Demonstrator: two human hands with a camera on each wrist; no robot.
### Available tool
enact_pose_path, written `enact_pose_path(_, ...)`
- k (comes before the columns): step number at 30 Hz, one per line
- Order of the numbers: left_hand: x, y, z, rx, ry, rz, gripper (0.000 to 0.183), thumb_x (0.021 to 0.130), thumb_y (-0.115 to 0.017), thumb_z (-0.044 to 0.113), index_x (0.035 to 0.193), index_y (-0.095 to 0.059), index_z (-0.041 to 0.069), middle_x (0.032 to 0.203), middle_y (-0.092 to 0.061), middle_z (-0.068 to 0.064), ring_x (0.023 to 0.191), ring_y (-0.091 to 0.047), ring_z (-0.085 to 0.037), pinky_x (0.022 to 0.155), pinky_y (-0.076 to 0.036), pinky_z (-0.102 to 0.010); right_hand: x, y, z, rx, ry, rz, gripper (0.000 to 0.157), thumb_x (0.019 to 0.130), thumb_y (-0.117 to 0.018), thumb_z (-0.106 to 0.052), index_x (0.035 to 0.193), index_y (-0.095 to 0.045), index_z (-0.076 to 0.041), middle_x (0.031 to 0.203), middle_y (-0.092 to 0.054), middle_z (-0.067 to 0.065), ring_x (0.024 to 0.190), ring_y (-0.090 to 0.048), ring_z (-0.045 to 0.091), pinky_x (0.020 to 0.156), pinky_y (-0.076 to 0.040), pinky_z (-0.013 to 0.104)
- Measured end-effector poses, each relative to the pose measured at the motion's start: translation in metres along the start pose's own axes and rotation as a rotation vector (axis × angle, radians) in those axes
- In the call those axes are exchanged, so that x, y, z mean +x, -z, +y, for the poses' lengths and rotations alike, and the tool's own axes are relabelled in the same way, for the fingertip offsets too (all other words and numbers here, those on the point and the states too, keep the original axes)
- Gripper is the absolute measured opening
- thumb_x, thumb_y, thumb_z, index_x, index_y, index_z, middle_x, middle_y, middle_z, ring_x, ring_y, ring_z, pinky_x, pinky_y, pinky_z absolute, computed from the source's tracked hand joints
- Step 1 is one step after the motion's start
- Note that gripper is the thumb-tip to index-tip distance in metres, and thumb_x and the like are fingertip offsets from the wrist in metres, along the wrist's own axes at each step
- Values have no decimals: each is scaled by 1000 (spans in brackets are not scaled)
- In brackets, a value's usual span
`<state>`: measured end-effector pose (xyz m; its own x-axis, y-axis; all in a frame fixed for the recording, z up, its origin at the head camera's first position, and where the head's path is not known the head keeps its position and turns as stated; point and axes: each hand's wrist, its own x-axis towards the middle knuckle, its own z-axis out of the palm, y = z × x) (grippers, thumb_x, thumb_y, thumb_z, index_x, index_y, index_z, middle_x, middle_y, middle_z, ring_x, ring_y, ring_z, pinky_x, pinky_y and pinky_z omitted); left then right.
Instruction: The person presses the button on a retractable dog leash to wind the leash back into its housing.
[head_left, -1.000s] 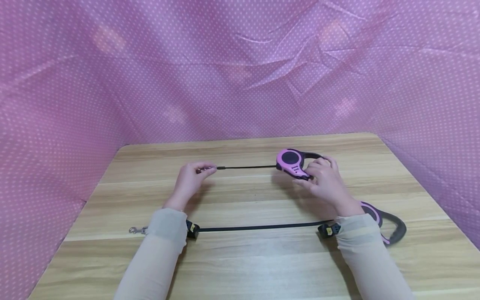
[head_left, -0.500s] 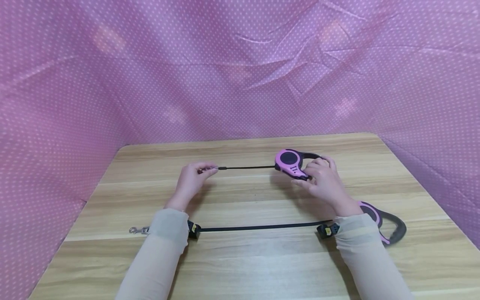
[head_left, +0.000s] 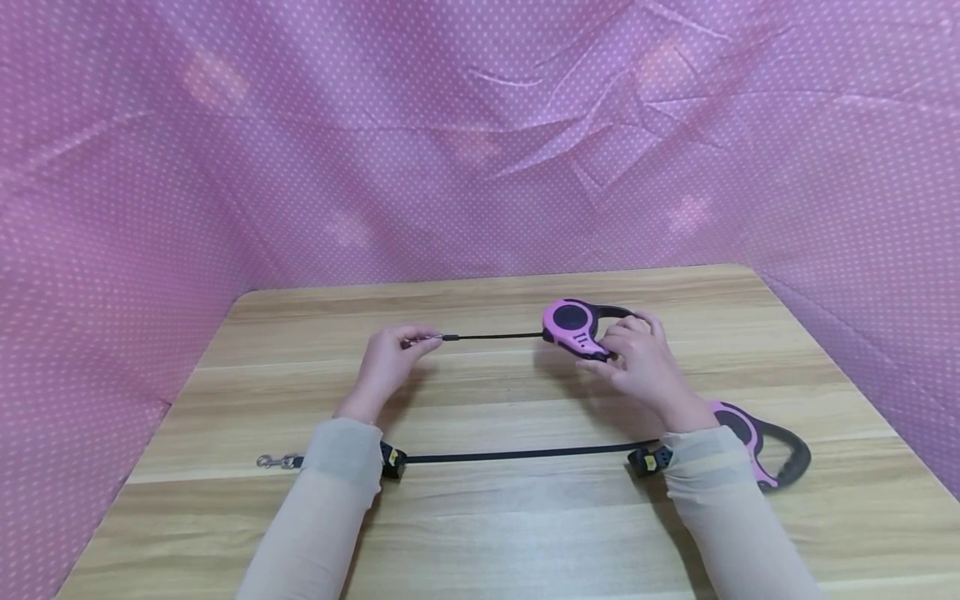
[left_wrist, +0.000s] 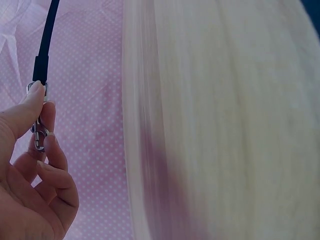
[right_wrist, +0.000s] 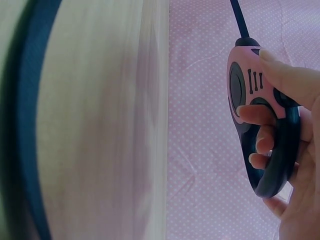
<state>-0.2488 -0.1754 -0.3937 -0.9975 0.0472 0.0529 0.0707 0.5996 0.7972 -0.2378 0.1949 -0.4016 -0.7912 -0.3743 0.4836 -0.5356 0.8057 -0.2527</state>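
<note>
My right hand (head_left: pixel 641 367) grips the black looped handle (right_wrist: pixel 287 160) of a pink and black retractable dog leash (head_left: pixel 570 318); in the right wrist view its fingers pass through the loop and the thumb lies on the casing. A short black cord (head_left: pixel 498 337) runs taut from the casing towards my left hand (head_left: pixel 381 367). There, thumb and fingers pinch the silver snap hook (left_wrist: pixel 39 140) at the cord's end. Both hands are raised over the table's far half, where shadows fall beneath them.
Nearer lies a second pink and black leash (head_left: pixel 733 423), partly behind the right sleeve (head_left: pixel 712 458). Its strap (head_left: pixel 517 455) stretches left below both wrists, ending in a snap hook (head_left: pixel 273 461). A pink dotted curtain (head_left: pixel 480 167) surrounds the wooden table (head_left: pixel 510 533) at back and sides.
My right hand has moved slightly left with the leash, and my left hand slightly right with the snap hook. The visible cord between them has become shorter.
</note>
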Motion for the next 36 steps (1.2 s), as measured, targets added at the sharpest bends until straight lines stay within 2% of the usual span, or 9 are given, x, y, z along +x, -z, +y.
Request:
enact_pose_path(5, 0, -2, 2, -2, -14, -2, 29, 93, -69, 35, 115, -73, 17, 118, -72, -6, 103, -63, -22, 92, -51, -39, 0, -1, -2, -1, -4, -11, 32, 77, -83, -37, 74, -66, -11, 77, -67, 2, 93, -55, 25, 111, -24, 57)
enact_pose_path(14, 1, -4, 4, -15, 3, -19, 28, 92, -69, 37, 114, -73, 19, 115, -72, -3, 97, -61, -19, 81, -49, -31, 0, 0, -5, 10, -10, -19, 32, 78, -83, -37, 80, -69, -8, 81, -68, 5, 95, -55, 26, 111, -24, 56)
enact_pose_path(22, 2, -8, 10, 7, -9, -15, 29, 93, -69, 37, 115, -73, 19, 115, -73, -3, 93, -59, -19, 79, -47, -30, 2, 2, -9, 14, 9, -6, 33, 77, -83, -38, 71, -64, -11, 74, -64, 0, 91, -54, 23, 110, -25, 55)
enact_pose_path(30, 3, -12, 14, -4, -4, -21, 27, 92, -69, 37, 113, -74, 20, 113, -73, -2, 92, -59, -19, 79, -47, -30, 3, 2, -11, 2, 11, -20, 33, 78, -83, -38, 73, -66, -10, 78, -67, 2, 92, -54, 24, 111, -25, 56)
enact_pose_path(36, 0, -15, 17, 1, -16, -25, 26, 93, -68, 36, 113, -74, 20, 113, -73, -2, 94, -60, -20, 82, -48, -32, 4, 2, -13, -6, 34, -19, 38, 78, -82, -40, 65, -58, -14, 75, -65, 1, 92, -54, 24, 111, -25, 57)
